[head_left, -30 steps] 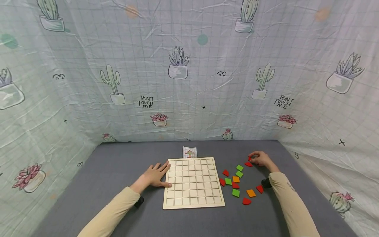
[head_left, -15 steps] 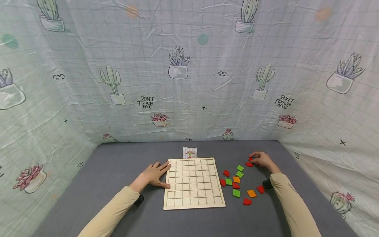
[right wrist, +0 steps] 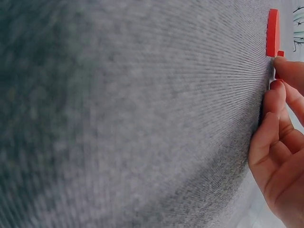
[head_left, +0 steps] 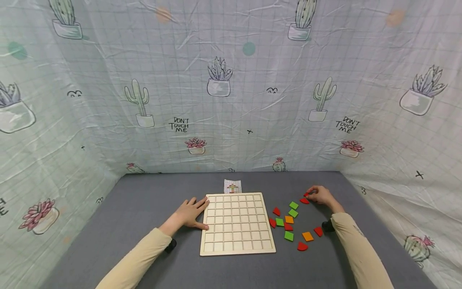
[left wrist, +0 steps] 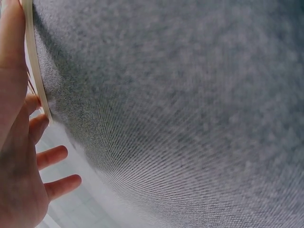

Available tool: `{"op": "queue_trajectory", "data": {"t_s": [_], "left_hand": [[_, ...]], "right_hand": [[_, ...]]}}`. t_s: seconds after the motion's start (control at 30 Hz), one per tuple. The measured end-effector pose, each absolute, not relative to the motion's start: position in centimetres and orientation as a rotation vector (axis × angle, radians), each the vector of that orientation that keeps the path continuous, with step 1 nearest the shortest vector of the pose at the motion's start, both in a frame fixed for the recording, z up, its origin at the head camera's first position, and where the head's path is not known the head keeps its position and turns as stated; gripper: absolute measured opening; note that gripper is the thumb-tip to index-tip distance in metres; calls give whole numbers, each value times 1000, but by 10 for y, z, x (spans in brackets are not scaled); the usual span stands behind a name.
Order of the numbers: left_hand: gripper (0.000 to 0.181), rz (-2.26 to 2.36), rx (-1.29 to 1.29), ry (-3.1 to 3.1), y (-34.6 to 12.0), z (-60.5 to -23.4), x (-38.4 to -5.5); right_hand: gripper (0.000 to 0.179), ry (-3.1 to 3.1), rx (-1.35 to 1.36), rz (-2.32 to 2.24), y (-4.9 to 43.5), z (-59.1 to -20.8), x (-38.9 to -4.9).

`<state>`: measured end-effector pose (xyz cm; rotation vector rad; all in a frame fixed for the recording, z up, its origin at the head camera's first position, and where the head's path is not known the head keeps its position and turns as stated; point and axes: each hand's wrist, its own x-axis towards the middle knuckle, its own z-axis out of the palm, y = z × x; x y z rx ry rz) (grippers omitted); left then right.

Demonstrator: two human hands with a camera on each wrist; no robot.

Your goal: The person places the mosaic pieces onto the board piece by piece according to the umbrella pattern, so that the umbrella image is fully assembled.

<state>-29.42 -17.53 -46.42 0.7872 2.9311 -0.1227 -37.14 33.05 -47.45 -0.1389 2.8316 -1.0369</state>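
Observation:
My left hand [head_left: 189, 213] rests on the left edge of a square wooden grid board [head_left: 238, 224], its fingers spread. In the left wrist view the thumb lies along the board's pale edge [left wrist: 37, 61], and two fingers stand clear of it. Over at the right, my right hand [head_left: 322, 196] pinches a small red piece [head_left: 306, 194] between thumb and fingertips, low over the table. Just in front lies another red piece [head_left: 304, 201] with a rounded side. The right wrist view has this red piece [right wrist: 272, 33] beside the fingertips; the pinched one is mostly covered.
Between board and right hand lie several loose pieces: green squares [head_left: 289, 236], orange squares [head_left: 307, 236] and red rounded ones [head_left: 302, 246]. A small printed pattern card [head_left: 232, 186] sits behind the board. Cactus-print cloth [head_left: 231, 112] encloses the grey table [head_left: 144, 208] at back and sides.
Little differs: the head view has shifted slightly. Both hands keep their places, the left on the board's edge and the right at the red piece.

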Motion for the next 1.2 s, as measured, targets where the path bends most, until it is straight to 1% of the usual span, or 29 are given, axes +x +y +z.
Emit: {"op": "queue_trajectory", "data": {"t_s": [0.37, 0.7, 0.87, 1.2], "left_hand": [[96, -106, 787, 2928, -175, -465, -294], [96, -99, 789, 2928, -175, -463, -294], [96, -119, 782, 2920, -176, -463, -296], [96, -152, 785, 2910, -174, -462, -297]], "right_hand": [[29, 2796, -115, -1033, 329, -470, -369], [33, 2769, -198, -1074, 317, -461, -362], [32, 2742, -268, -1085, 309, -458, -361], [28, 2669, -515, -1095, 280, -450, -354]]}}
